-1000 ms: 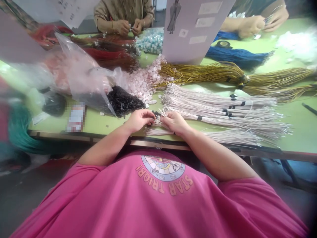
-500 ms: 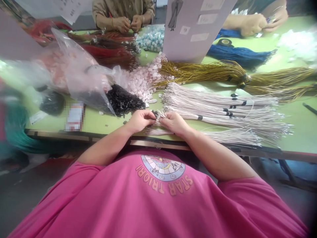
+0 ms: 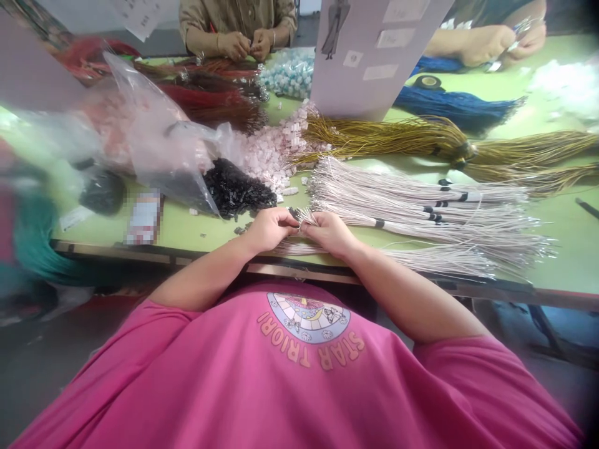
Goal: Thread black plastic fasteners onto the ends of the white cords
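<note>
Green table [image 3: 187, 231] crowded. Left hand [image 3: 269, 227] has closed in against right hand [image 3: 330, 232]; both pinch white cord ends [image 3: 306, 216] between them; black beads [image 3: 236, 190] just beyond left hand.

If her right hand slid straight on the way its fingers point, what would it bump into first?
The right hand points left, at the left hand. It would most likely meet that hand's fingertips first, at the white wire ends pinched between them.

Left hand [image 3: 267, 228] and right hand [image 3: 330, 232] meet, fingers pinched.
</note>
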The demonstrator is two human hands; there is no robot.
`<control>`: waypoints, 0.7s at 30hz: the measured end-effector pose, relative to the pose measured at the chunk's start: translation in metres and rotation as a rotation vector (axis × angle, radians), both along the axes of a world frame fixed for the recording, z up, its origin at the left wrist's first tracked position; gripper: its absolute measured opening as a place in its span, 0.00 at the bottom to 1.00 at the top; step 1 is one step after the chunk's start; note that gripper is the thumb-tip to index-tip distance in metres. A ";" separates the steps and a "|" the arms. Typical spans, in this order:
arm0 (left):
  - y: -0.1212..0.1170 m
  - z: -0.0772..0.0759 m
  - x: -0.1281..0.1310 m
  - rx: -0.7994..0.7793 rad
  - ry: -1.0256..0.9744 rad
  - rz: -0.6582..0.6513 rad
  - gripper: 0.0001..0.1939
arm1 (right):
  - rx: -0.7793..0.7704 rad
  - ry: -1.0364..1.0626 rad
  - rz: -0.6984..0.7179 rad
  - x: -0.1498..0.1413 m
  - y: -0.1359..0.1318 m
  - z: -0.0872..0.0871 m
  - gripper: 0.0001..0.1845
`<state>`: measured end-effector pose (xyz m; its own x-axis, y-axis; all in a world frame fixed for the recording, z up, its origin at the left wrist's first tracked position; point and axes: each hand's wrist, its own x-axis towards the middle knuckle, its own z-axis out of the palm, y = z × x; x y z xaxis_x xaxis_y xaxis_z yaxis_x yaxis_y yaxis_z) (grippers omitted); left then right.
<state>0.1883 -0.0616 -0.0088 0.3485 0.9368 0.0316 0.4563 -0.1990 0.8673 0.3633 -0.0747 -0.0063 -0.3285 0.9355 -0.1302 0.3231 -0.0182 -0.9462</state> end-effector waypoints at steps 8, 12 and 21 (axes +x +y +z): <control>-0.001 0.017 -0.020 0.222 0.277 -0.133 0.05 | -0.050 0.090 -0.090 0.004 0.003 -0.005 0.12; 0.005 0.025 -0.067 0.280 0.622 0.035 0.10 | -0.155 0.201 -0.171 0.007 0.003 -0.003 0.13; 0.017 0.007 -0.113 0.256 0.779 0.014 0.10 | -0.295 0.284 -0.161 0.007 0.005 -0.009 0.11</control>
<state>0.0756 -0.0449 -0.0013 0.3471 0.9378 -0.0011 0.9130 -0.3376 0.2291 0.3702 -0.0694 -0.0154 -0.2434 0.9138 -0.3251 0.0217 -0.3300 -0.9437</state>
